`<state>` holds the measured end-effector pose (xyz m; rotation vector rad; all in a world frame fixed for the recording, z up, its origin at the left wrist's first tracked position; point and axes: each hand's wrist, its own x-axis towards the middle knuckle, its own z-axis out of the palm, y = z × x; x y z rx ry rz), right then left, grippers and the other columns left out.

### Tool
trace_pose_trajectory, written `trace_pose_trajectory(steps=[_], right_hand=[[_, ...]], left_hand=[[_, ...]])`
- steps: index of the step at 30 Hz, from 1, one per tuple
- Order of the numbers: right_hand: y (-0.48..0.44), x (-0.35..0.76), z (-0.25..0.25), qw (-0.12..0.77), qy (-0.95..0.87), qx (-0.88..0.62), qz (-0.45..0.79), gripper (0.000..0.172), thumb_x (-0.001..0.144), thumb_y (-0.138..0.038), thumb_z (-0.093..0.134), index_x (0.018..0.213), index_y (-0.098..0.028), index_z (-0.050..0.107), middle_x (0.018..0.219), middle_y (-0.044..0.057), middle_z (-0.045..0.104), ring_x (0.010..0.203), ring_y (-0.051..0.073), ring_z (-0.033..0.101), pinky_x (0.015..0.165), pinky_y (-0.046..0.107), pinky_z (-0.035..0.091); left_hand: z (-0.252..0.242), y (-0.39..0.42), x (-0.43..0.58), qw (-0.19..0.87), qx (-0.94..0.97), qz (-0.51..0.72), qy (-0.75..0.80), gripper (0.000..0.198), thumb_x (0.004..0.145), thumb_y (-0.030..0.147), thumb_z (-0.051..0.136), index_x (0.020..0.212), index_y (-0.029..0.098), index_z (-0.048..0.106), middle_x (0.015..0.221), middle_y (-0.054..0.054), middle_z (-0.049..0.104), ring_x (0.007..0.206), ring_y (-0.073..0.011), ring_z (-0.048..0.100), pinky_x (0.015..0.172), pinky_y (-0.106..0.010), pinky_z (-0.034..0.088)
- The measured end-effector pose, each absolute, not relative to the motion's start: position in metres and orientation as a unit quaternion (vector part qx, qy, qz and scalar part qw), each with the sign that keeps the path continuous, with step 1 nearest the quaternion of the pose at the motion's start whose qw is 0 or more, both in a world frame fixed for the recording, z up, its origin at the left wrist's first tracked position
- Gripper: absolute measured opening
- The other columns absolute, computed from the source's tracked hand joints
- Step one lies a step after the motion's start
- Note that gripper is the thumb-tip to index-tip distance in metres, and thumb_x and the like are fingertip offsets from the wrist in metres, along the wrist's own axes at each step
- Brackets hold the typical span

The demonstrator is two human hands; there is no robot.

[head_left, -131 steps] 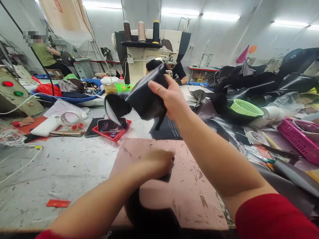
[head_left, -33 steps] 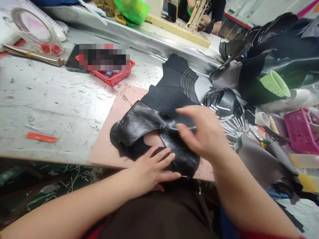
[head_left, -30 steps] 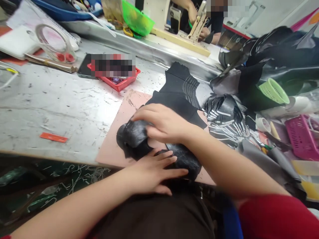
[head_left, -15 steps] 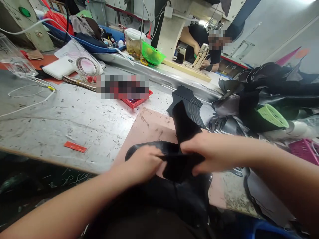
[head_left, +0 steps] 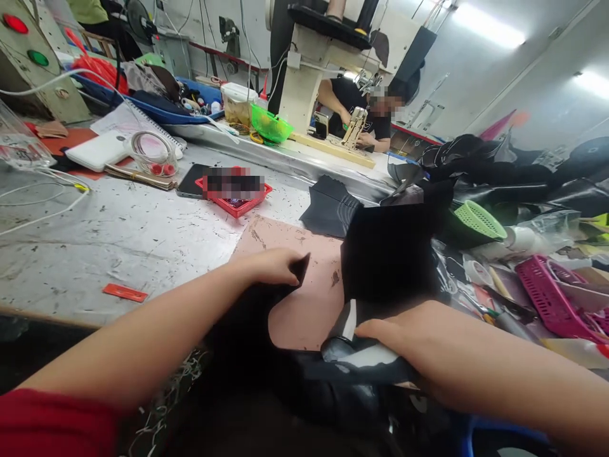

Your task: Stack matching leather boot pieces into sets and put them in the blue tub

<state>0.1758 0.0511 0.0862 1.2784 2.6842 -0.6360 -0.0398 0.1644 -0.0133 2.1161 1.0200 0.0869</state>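
My left hand (head_left: 276,266) is closed in a pinch on the edge of a black leather piece (head_left: 242,324), which hangs toward me over the table's front edge. To the right, my right hand (head_left: 412,333) has its thumb pressed on a folded black leather piece (head_left: 354,374) with pale strips on it; its other fingers are hidden underneath. Beyond that hand a broad black panel (head_left: 390,254) stands up; whether it joins the piece in my grip, I cannot tell. A pink board (head_left: 307,311) shows between my hands.
Ribbed dark pieces (head_left: 328,206) lie behind the board. A red tray (head_left: 238,208), an orange-red strip (head_left: 124,292) and a coil of cable (head_left: 155,152) are on the left. A magenta basket (head_left: 547,304) and tools are at right. Another person (head_left: 340,105) works behind a sewing machine (head_left: 299,82).
My hands have moved apart, the left one leftward and up, the right one lower. The black material has been turned, with the broad panel and pale strips now showing. The view has shifted slightly right.
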Motion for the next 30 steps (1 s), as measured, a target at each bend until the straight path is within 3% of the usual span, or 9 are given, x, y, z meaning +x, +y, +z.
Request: trace_pose_trajectory(steps=[3,6,10,12,16,25,30], right_hand=[[0.052,0.178,0.091,0.067,0.886,0.385,-0.25,0.019,0.071,-0.009,0.055,0.079,-0.024,0.062,0.07,-0.001,0.065,0.061,0.014,0.06,0.053,0.021,0.04],[0.06,0.175,0.089,-0.013,0.868,0.425,-0.256,0.012,0.072,-0.014,0.058,0.08,-0.021,0.062,0.073,-0.001,0.066,0.064,0.014,0.059,0.056,0.022,0.042],[0.07,0.171,0.078,-0.113,0.834,0.46,-0.282,0.016,0.068,-0.021,0.065,0.083,-0.019,0.062,0.084,0.001,0.068,0.076,0.018,0.061,0.065,0.025,0.046],[0.071,0.169,0.073,-0.15,0.824,0.468,-0.283,0.023,0.065,-0.022,0.068,0.087,-0.02,0.062,0.09,0.001,0.068,0.086,0.02,0.061,0.072,0.028,0.047],[0.067,0.169,0.065,-0.202,0.799,0.494,-0.276,0.038,0.062,-0.021,0.071,0.099,-0.022,0.061,0.1,0.001,0.067,0.098,0.023,0.059,0.082,0.035,0.046],[0.062,0.176,0.056,-0.244,0.777,0.509,-0.279,0.051,0.061,-0.023,0.074,0.109,-0.021,0.057,0.107,0.004,0.065,0.101,0.023,0.058,0.088,0.038,0.043],[0.06,0.175,0.055,-0.253,0.78,0.506,-0.268,0.051,0.061,-0.023,0.075,0.109,-0.022,0.057,0.105,0.003,0.066,0.099,0.022,0.059,0.087,0.037,0.044]], left_hand=[[0.003,0.146,-0.058,0.462,0.801,0.065,0.375,0.032,0.072,0.024,0.052,0.102,0.017,0.055,0.096,-0.002,0.066,0.088,-0.0185,0.062,0.071,-0.024,0.048],[0.017,0.12,-0.057,0.588,0.716,0.126,0.354,0.043,0.065,0.017,0.055,0.108,0.02,0.053,0.097,0.002,0.066,0.093,-0.0175,0.061,0.075,-0.023,0.048],[0.029,0.097,-0.044,0.712,0.559,0.184,0.383,0.044,0.055,0.014,0.057,0.099,0.019,0.059,0.084,0.002,0.067,0.087,-0.0194,0.062,0.077,-0.027,0.048],[0.033,0.092,-0.04,0.745,0.483,0.198,0.415,0.035,0.053,0.016,0.057,0.087,0.016,0.061,0.073,0.0,0.067,0.075,-0.0196,0.064,0.068,-0.028,0.049],[0.034,0.086,-0.036,0.757,0.423,0.213,0.45,0.023,0.051,0.017,0.054,0.073,0.016,0.061,0.062,0.0,0.065,0.06,-0.017,0.061,0.053,-0.024,0.045],[0.034,0.082,-0.03,0.771,0.424,0.22,0.422,0.026,0.051,0.016,0.053,0.076,0.017,0.061,0.064,0.001,0.065,0.062,-0.0165,0.061,0.06,-0.026,0.045],[0.035,0.082,-0.029,0.77,0.428,0.213,0.424,0.028,0.052,0.016,0.052,0.078,0.016,0.062,0.065,0.0,0.065,0.059,-0.0144,0.06,0.054,-0.023,0.043]])
